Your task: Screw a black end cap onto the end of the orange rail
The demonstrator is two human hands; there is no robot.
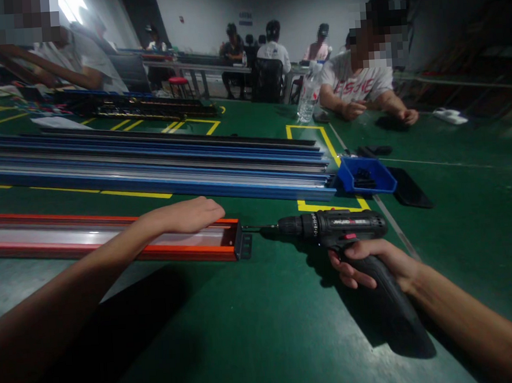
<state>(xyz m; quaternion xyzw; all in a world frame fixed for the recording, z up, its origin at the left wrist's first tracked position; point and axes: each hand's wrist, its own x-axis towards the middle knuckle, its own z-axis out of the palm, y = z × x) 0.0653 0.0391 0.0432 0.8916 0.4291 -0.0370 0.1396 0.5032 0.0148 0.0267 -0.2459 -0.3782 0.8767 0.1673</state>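
An orange-edged metal profile (190, 251) lies across the left side of the green table, with a black end piece (243, 244) at its right end. My left hand (183, 216) rests over the far edge of this profile near that end, its fingers together and bent over the rail. In my right hand (360, 263) is a black cordless drill (349, 223), held by its handle and pointing left. The drill's long bit (262, 228) reaches the upper part of the end piece; whether it sits in a screw is too small to tell.
Blue and black profiles (238, 178) lie side by side beyond the orange one. Right of them are a blue bin (368, 179) with small dark parts, a dark flat object (412, 188) and a plastic bottle (306, 99). People sit across the green table (230, 332).
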